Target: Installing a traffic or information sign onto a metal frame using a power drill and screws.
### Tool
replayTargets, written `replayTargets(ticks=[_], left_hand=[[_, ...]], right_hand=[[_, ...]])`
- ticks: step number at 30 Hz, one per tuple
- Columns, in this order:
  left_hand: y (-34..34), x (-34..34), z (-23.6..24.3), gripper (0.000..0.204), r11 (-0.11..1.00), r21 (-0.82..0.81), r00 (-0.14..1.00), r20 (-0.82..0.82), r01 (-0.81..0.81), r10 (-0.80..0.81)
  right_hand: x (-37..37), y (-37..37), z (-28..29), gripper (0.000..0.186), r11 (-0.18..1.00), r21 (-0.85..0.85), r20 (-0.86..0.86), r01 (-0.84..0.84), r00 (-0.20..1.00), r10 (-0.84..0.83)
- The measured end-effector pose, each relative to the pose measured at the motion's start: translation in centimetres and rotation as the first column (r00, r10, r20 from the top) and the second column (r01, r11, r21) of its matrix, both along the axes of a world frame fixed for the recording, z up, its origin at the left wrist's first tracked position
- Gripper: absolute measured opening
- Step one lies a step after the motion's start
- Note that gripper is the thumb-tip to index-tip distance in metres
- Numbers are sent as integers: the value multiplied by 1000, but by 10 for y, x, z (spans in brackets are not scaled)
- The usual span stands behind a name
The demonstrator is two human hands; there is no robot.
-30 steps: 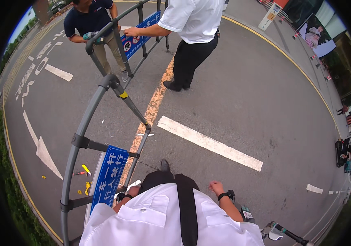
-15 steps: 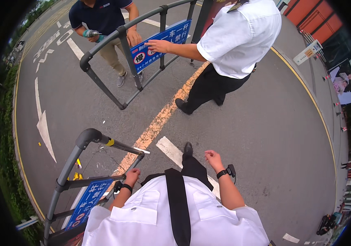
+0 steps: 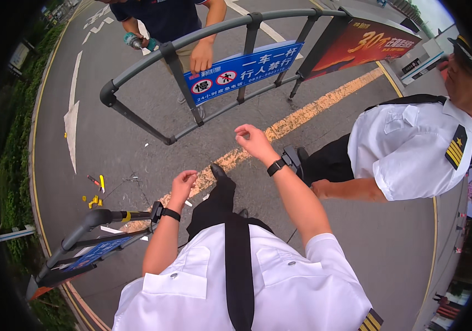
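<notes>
My left hand point(image 3: 183, 186) hangs in the air with loosely bent fingers, empty, above the road near the end of a low grey-tube barrier arm point(image 3: 89, 220). Farther forward, my right hand point(image 3: 255, 140) is also empty, its fingers curled but not closed. Ahead of it stands a grey-tube barrier arm point(image 3: 208, 36) carrying a blue sign point(image 3: 244, 71); neither of my hands touches it. A person in a dark shirt point(image 3: 161, 21) behind that arm rests one hand point(image 3: 201, 55) at its sign and holds a teal power drill point(image 3: 135, 41) in the other.
At my right stands a person in a white uniform shirt point(image 3: 412, 143), arm lowered. A red panel point(image 3: 363, 47) adjoins the far arm. Yellow pieces point(image 3: 96, 201) and a yellow-handled tool point(image 3: 102, 183) lie on the road at left. A worn orange strip point(image 3: 324, 105) crosses the road.
I have stepped forward, with both hands raised and moved toward the far barrier arm. The person in white has taken their hand off its sign and moved to the right.
</notes>
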State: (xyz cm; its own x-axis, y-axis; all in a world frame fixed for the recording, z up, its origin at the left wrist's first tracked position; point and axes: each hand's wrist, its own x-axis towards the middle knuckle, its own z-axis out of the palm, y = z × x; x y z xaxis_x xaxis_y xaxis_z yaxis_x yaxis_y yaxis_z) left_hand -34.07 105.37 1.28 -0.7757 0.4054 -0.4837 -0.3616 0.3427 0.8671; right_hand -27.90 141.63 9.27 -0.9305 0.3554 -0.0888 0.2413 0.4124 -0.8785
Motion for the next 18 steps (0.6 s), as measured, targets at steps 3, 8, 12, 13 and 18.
replayTargets(ticks=[3,8,12,13,18], left_hand=[[49,-53,-3,32,996,66,997,-26,-66,67],[124,-138,-11,37,979,120,985,-31,-167,172],[162,-186,-14,45,985,40,984,-50,-167,169],[166,-193,-16,48,986,23,983,-72,-167,168],[188,-218,-5,52,976,13,971,-92,-218,218]], right_hand=[[-77,17,21,39,966,238,-91,-105,987,129],[-177,57,35,55,848,524,-142,-83,973,183],[-235,87,27,66,725,687,-200,-47,947,252],[-246,92,25,68,675,737,-212,-34,937,278],[-287,114,2,62,640,753,-135,-153,916,378]])
